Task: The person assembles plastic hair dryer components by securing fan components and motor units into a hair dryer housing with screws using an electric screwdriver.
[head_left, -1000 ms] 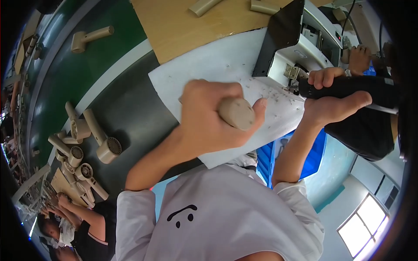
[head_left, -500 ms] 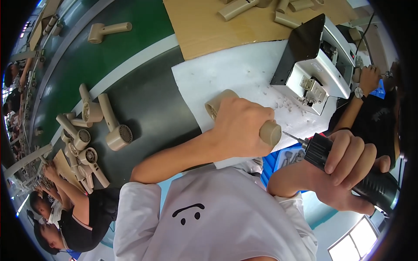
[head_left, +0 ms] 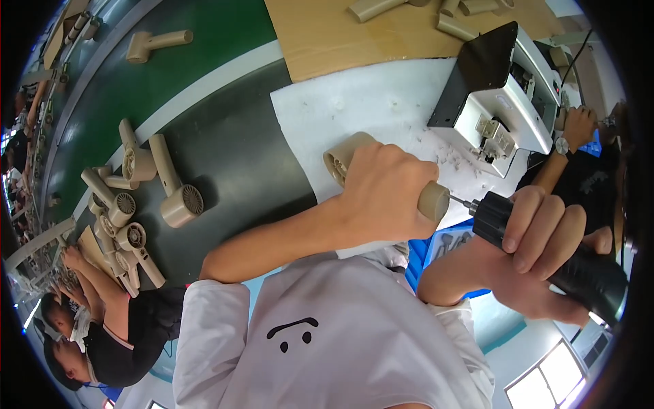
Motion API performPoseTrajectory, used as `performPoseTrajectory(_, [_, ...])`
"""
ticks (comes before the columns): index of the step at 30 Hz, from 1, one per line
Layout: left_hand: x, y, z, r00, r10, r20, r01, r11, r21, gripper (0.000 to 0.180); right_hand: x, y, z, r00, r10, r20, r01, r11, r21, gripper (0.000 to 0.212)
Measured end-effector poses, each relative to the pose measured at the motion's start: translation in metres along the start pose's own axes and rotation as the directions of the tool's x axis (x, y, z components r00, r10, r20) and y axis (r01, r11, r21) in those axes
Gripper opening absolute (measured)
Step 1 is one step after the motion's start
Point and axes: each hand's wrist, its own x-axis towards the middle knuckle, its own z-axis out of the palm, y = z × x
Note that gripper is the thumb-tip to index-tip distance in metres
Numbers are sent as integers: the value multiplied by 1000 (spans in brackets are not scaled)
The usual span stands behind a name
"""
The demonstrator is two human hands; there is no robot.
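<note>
My left hand [head_left: 388, 194] is wrapped round the handle of a beige hair dryer [head_left: 354, 151]. Its round head shows beyond my knuckles, and the handle's end pokes out on the right of my fist. In my right hand [head_left: 538, 252] is a black electric screwdriver [head_left: 492, 215], gripped with fingers curled over its body. The thin bit points left and its tip meets the end of the handle. Whether a screw sits at the tip is too small to tell.
A black-and-white screw feeder [head_left: 487, 102] stands on the white sheet [head_left: 354, 102] at right. Several hair dryers [head_left: 180, 204] lie at left, with one on the green belt [head_left: 225, 27]. Blue bins [head_left: 426, 262] are below my hands. Other people work at both sides.
The screwdriver has moved left and slightly up, closing the gap, so its bit reaches the handle's end. My left hand and the hair dryer shifted slightly right.
</note>
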Motion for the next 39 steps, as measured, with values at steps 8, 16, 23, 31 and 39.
performPoseTrajectory(8, [5,-1,2,998,56,25,-57,998,23,20,19,-6,-17,994,-88,-70,77,986,-147,56])
performPoseTrajectory(16, [5,-3,-2,1000,-6,16,6,1000,19,14,12,4,-86,974,-166,-155,87,903,-421,82])
performPoseTrajectory(23, [6,-1,0,999,24,-29,-24,1000,-12,16,8,23,-89,953,-110,-283,-76,817,-572,77])
performPoseTrajectory(31, [6,-3,0,999,26,-33,-26,999,-26,14,3,14,-90,959,-189,-209,69,877,-476,77])
performPoseTrajectory(39, [7,-2,-3,1000,3,-16,-4,1000,-7,14,6,23,-95,951,-165,-262,6,856,-518,79])
